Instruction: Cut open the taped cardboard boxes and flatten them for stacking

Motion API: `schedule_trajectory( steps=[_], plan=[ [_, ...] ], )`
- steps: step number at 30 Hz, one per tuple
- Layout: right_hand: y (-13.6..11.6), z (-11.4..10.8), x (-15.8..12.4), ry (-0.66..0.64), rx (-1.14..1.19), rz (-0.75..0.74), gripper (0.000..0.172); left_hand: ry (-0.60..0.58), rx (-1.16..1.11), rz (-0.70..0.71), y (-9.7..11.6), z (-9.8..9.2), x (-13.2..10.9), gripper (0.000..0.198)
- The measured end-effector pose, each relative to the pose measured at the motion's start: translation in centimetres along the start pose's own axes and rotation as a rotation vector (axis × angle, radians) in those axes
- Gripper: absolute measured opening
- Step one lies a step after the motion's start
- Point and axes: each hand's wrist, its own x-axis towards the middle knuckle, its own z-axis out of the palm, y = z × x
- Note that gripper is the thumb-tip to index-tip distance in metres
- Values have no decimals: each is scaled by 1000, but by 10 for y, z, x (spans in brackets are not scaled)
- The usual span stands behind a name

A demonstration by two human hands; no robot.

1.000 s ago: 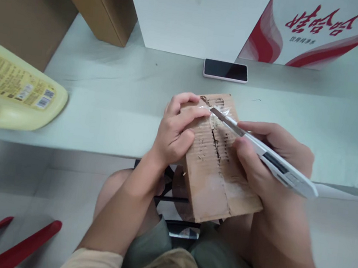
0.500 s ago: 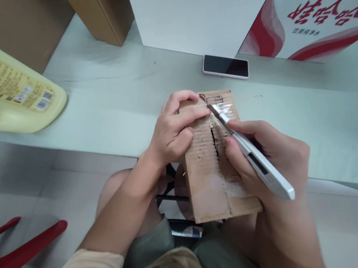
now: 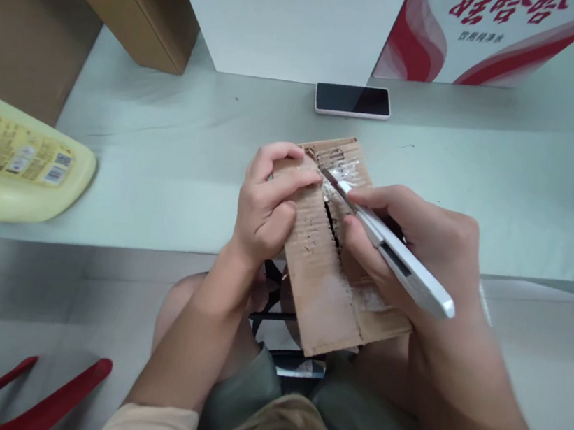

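A brown cardboard box [image 3: 326, 301] with torn, ridged flaps and strips of clear tape is tilted at the table's front edge, above my lap. My left hand [image 3: 270, 202] grips its left side, fingers bent over the top face near the far end. In my right hand [image 3: 414, 249] is a white utility knife [image 3: 401, 255], held like a pen. Its dark blade points to the far left and meets the box beside my left fingertips, at the middle seam. A dark slit runs down the seam below the blade. My right palm hides part of the box's right side.
A phone [image 3: 353, 101] lies on the pale green tablecloth [image 3: 165, 178] beyond the box. Behind it stand a white box [image 3: 291, 25] and a red-and-white carton [image 3: 446, 49]. To the left are a yellow jug [image 3: 23, 166] and a tall brown box [image 3: 154, 21]. Red legs [image 3: 56, 400] show at lower left.
The view has shifted slightly, so the table items and both hands appear a little further left. The slit along the seam looks somewhat wider. Both grips stay the same.
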Motion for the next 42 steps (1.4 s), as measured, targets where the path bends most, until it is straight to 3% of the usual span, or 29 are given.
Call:
schedule_trajectory(
  steps=[4, 9, 17, 23, 30, 35, 42],
  plan=[
    [2, 3, -1, 49, -11, -9, 11, -10, 6, -7, -1, -1, 0, 53],
    [1, -2, 2, -68, -22, 0, 11, -21, -21, 6, -2, -2, 0, 47],
    [5, 1, 7, -84, -2, 16, 11, 3, -25, 37, -7, 0, -1, 47],
    [-1, 0, 1, -12, 42, 35, 5, 80, -106, 27, -5, 5, 2, 46],
    [1, 7, -2, 46, 44, 24, 5, 81, -105, 15, -6, 6, 1, 44],
    [3, 4, 4, -57, 37, 13, 8, 71, -40, -36, -7, 7, -1, 56],
    [1, 0, 2, -88, 48, 33, 4, 68, -71, 7, -6, 7, 0, 46]
  ],
)
